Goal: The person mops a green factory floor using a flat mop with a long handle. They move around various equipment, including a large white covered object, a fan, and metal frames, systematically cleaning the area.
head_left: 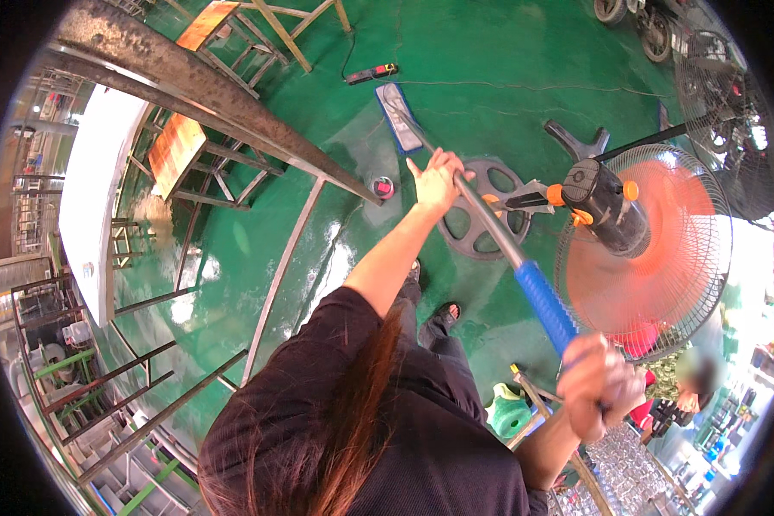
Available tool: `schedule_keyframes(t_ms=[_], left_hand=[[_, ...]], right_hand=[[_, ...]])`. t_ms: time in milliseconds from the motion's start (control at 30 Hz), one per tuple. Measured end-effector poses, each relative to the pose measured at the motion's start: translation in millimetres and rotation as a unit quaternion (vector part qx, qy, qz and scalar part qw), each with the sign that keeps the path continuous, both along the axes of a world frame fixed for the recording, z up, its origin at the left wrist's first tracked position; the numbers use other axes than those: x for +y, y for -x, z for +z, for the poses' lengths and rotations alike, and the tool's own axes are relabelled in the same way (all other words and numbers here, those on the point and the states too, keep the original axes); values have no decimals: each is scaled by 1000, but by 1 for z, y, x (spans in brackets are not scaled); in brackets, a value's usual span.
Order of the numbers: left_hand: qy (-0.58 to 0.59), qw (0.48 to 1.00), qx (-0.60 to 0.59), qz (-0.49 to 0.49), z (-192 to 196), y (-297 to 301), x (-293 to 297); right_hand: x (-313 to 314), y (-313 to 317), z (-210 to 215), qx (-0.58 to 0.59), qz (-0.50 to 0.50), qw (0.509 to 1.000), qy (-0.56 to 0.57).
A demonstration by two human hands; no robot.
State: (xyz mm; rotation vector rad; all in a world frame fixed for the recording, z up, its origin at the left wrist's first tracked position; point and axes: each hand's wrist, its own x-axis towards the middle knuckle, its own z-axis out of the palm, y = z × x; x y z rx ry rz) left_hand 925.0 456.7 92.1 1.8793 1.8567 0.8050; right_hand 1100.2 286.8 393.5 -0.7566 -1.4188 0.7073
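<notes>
A flat mop with a blue-edged grey head [397,120] rests on the green floor in front of me. Its grey pole [494,228] slants back to a blue grip [544,303] on my right. Partway down the pole, my left hand [439,181] wraps its fingers round it, thumb sticking out. My right hand [595,383] is closed at the upper end of the blue grip. Close beside the pole stands a fan [645,249] with an orange blurred blade and a black motor housing. Its round grey base [460,239] lies partly behind the pole.
A power strip [372,74] with a cable lies beyond the mop head. Leftward are a rusty metal beam [224,95], wooden-topped stools [178,153] and a white panel [99,198]. Motorcycles [655,34] stand far right. A person in camouflage [667,377] is near a green plastic item [509,414].
</notes>
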Motion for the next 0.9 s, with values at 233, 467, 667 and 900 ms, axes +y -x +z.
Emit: schedule_keyframes(t_ms=[233, 467, 667, 900], left_hand=[[25, 997, 23, -72, -19, 29, 37], [-47, 998, 5, -49, 11, 27, 42], [51, 987, -14, -155, 14, 34, 46], [-28, 994, -106, 28, 29, 29, 16]], right_hand=[[9, 20, -31, 98, -75, 992, 11], [54, 32, 9, 182, -134, 973, -39], [41, 25, 1, 175, -221, 959, 9], [71, -13, 21, 74, 132, 987, -55]])
